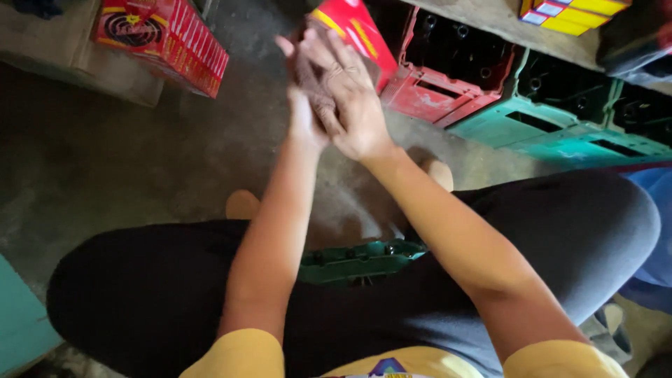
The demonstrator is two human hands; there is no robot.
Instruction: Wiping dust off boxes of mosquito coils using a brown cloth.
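Your palms are pressed together above your knees, rubbing off dirt.

Nearest you, a green crate [360, 260] sits between your dark-trousered legs, just under your forearms. Your left hand [302, 115] and right hand [350, 98] meet flat, fingers stretched out and holding nothing; the skin looks dusty, so rub palm against palm with fingers spread and keep them out over the concrete floor [91, 161], not over your lap. Beyond them a red carton with a yellow stripe [353, 31] stands tilted, partly hidden by your fingers. Far left, a red box with a dark round emblem [164, 38] rests on a grey block. Far right, a red crate [437, 77] and a teal crate [560, 119] lie under a shelf with yellow packs [574, 10].
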